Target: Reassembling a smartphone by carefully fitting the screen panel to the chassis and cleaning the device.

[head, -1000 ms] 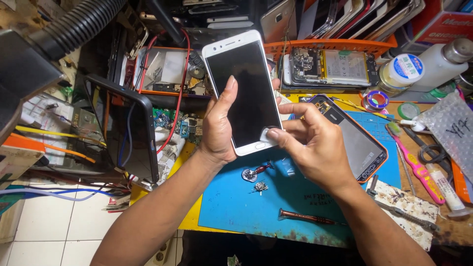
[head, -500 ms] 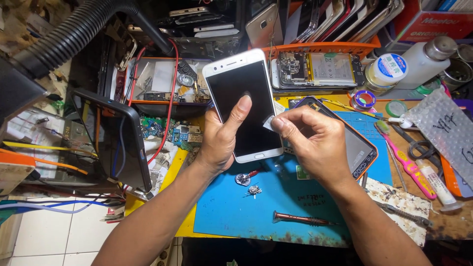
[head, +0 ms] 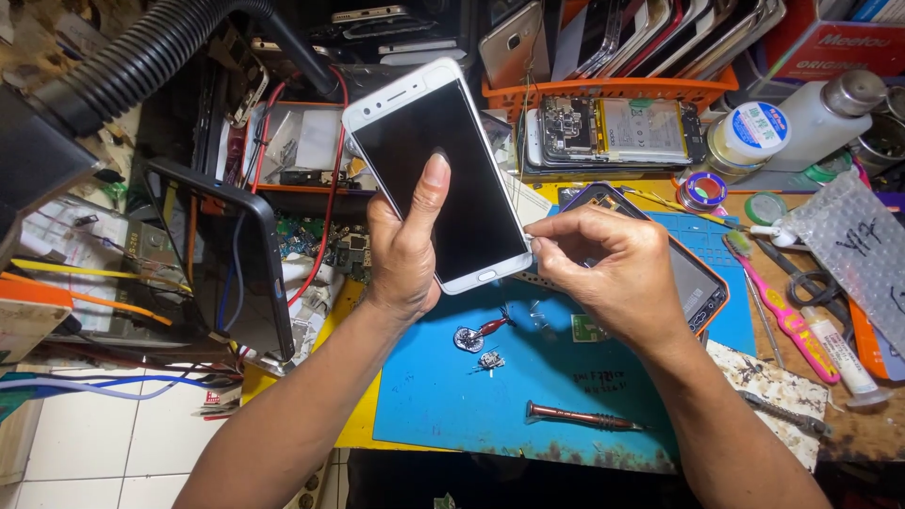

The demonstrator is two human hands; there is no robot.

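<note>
Behind, orange tray [head: 603, 90] of opened phones [head: 613, 132]

1. A phone repair workshop, crowded and much used.
2. Blue work mat [head: 452, 396] on the counter [head: 848, 434], with a small screwdriver [head: 584, 416] and loose tiny parts upon it.
3. Opened phone with bare circuit board and battery [head: 613, 132] in an orange tray [head: 603, 90]; more phones stacked upright behind.
4. Black ribbed extraction hose [head: 160, 47] overhead at left.
5. Red and blue wires, bare circuit boards [head: 320, 240], white bottle [head: 820, 118], tweezers and pink tool [head: 782, 311] around the mat.
</note>
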